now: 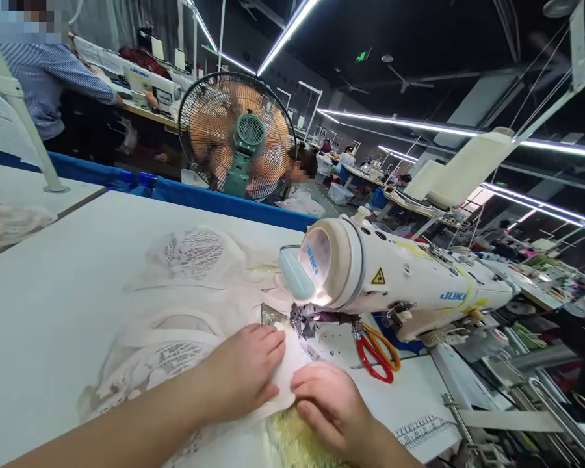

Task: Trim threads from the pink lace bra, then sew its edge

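Under the needle area of a white sewing machine (404, 273) lies a piece of white fabric (285, 370). My left hand (246, 370) rests on this piece just left of the needle, fingers bent together and gripping it against the table. With thumb and fingers closed, my right hand (334, 406) pinches its right edge. Sheer white lace pieces (190, 253) spread over the table to the left. Beneath my hands, at the front edge, shows a yellowish shiny packet or cloth (287, 439), whose kind I cannot make out. The needle tip is hidden.
Red-and-orange-handled scissors or snips (377, 351) lie right of the needle. A ruler scale (422, 429) marks the table's right side. Behind the blue table edge (224, 201) stands a large fan (238, 136). Thread cones (470, 169) hang above right; other people sit at machines beyond.
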A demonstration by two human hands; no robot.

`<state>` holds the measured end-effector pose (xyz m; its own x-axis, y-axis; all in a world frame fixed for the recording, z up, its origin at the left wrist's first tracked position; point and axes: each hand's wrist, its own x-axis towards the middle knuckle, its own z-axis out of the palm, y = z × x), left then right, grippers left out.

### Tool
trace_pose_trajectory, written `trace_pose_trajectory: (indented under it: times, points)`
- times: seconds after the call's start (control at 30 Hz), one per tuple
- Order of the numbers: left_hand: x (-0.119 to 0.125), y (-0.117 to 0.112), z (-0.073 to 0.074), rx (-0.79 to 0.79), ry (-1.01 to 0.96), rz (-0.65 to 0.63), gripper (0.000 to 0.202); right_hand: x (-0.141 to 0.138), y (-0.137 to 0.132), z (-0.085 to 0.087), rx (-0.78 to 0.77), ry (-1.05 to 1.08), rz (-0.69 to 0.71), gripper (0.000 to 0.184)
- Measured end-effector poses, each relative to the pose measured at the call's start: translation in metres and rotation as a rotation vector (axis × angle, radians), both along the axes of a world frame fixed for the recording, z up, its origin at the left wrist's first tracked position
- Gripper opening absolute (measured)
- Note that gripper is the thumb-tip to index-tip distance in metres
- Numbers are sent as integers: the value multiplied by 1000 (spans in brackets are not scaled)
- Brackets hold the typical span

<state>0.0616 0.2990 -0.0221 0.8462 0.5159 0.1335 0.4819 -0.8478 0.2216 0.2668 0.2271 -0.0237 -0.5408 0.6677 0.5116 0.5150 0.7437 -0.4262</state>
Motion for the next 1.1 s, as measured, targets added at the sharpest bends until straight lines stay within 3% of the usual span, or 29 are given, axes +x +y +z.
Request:
trace_pose_trajectory:
  times: [0.5,0.8,1.0,1.1]
  points:
    - [-2,1,-8,11,-6,20,44,-4,8,-9,6,34,-53,12]
    - [0,0,0,70,62,2,45,1,6,-9,24,23,-96,15]
    - [-2,9,-15,164,21,-15,46,5,8,-10,31,-38,-145,18]
    - [-4,10,-15,177,-2,-33,43,7,11,-13,31,-80,-183,18]
